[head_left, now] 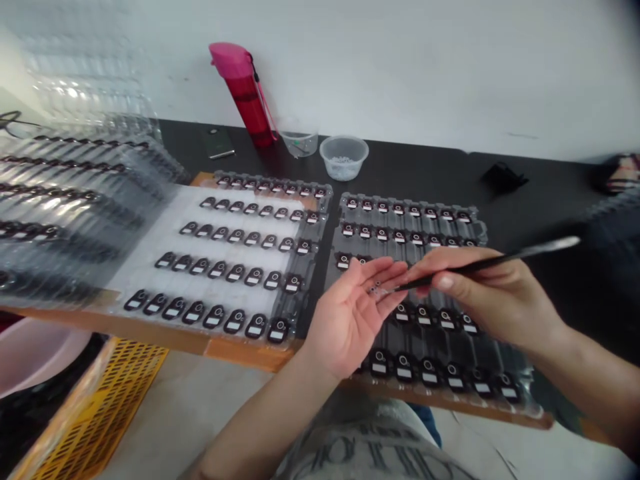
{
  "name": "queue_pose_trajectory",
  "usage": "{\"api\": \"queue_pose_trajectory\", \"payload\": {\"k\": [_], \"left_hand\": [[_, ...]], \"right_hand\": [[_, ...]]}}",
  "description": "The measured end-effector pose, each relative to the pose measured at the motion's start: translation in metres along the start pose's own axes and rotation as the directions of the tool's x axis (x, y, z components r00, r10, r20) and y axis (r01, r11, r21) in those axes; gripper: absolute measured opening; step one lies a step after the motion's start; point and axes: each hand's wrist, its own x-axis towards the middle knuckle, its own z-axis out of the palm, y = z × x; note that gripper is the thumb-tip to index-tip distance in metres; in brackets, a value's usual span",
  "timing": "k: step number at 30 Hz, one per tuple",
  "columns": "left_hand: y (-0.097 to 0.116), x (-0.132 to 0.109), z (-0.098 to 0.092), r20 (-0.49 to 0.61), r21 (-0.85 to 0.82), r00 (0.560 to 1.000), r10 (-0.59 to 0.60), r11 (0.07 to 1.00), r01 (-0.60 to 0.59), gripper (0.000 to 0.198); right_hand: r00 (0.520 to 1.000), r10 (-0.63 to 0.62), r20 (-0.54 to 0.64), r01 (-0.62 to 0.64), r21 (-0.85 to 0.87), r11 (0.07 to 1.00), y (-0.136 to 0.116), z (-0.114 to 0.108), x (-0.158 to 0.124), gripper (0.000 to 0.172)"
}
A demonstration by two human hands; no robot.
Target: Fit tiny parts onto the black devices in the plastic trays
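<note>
Left hand (350, 313) open, palm up, fingers loosely spread, with a few tiny shiny bits (377, 288) at the fingers, too small to identify. Right hand (480, 290) closed in a pinch on a slim black tool (525, 253) with a metal end, its dark tip just beside the left fingers. Clock directions taken from the hands. At 8 o'clock, a pink basin (35, 353) and a yellow plastic crate (105, 400). At 9, a stack of clear blister trays (75, 200), overlapping the next tray. At 10, a blister tray of small black devices (215, 267) on a white sheet, resting with its neighbour on an orange-brown board (250, 353). At 11, on the dark bench (400, 160), a phone (219, 142) and a red bottle with a pink cap (243, 93). At 12, a small clear cup (299, 143) and a translucent tub (344, 157) of small pale pieces. A second device tray (410, 227) lies directly under the hands. At 1, a black pouch (503, 179). Risk: a hand tremor or tilted palm could drop the loose bits into the tray pockets, where they would be hard to spot; the tool tip could also scratch a device.
</note>
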Motion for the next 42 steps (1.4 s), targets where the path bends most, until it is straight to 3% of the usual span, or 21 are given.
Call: {"api": "queue_pose_trajectory", "payload": {"k": [3,8,11,15,18,22,24,27,37,42], "left_hand": [[-0.002,-0.003,-0.008,-0.004,0.112,0.997,0.074,0.991,-0.073,0.020],[0.000,-0.006,-0.014,0.056,0.240,0.998,0.029,0.970,-0.041,0.015],[0.001,-0.008,-0.015,0.082,0.289,0.996,0.031,0.956,-0.054,0.013],[0.002,-0.008,-0.017,0.080,0.323,0.996,0.040,0.944,-0.064,0.015],[0.001,-0.008,-0.017,0.065,0.303,0.995,0.069,0.949,-0.085,0.016],[0.000,-0.006,-0.015,0.034,0.236,0.998,0.061,0.969,-0.068,0.019],[0.000,-0.006,-0.014,0.016,0.211,0.999,0.049,0.976,-0.051,0.020],[-0.002,-0.005,-0.014,-0.009,0.191,0.999,0.053,0.980,-0.050,0.019],[-0.006,-0.005,-0.010,-0.050,0.174,0.994,0.093,0.981,-0.083,0.018],[-0.008,-0.006,-0.009,-0.034,0.149,0.996,0.088,0.985,-0.082,0.017]], "right_hand": [[0.985,0.167,-0.038,-0.156,0.211,0.965,0.001,0.003,0.008,0.011],[0.926,0.367,0.087,-0.373,0.355,0.857,0.001,0.003,0.018,0.011],[0.901,0.412,0.138,-0.432,0.384,0.816,0.000,0.003,0.021,0.011],[0.903,0.409,0.132,-0.428,0.357,0.830,-0.001,0.003,0.023,0.010],[0.936,0.340,0.094,-0.352,0.262,0.898,-0.006,0.003,0.020,0.012],[0.999,0.019,-0.047,-0.022,-0.079,0.997,-0.016,0.004,0.010,0.014],[0.993,-0.114,-0.009,0.110,-0.212,0.971,-0.019,0.006,0.004,0.015],[0.974,-0.191,0.122,0.219,-0.284,0.934,-0.020,0.008,0.000,0.023],[0.935,-0.266,0.234,0.336,-0.346,0.876,-0.013,0.006,-0.001,0.030],[0.952,-0.255,0.170,0.297,-0.302,0.906,-0.009,0.007,-0.001,0.030]]}}
